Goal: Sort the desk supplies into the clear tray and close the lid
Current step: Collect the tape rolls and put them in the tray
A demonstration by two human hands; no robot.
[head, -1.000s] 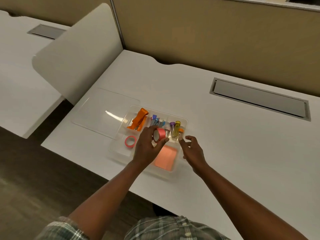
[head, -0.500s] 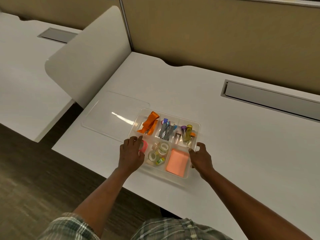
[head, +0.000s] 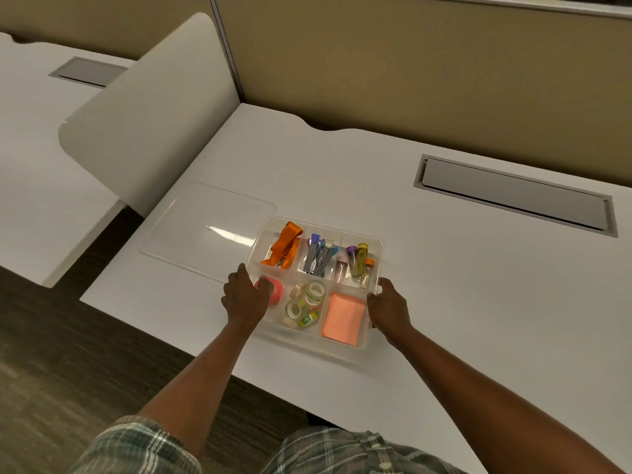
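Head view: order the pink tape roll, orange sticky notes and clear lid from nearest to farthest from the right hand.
1. orange sticky notes, front right compartment, just beside the right hand.
2. pink tape roll, front left compartment.
3. clear lid, on the desk, left of the clear tray.

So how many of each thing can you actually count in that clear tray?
Orange ribbon: 1
Capped tubes: 4
Peach note pad: 1
Total: 6
The silver tools and clear tape rolls are too bunched to count. The pink tape is partly under the left hand at the wall of the clear tray.
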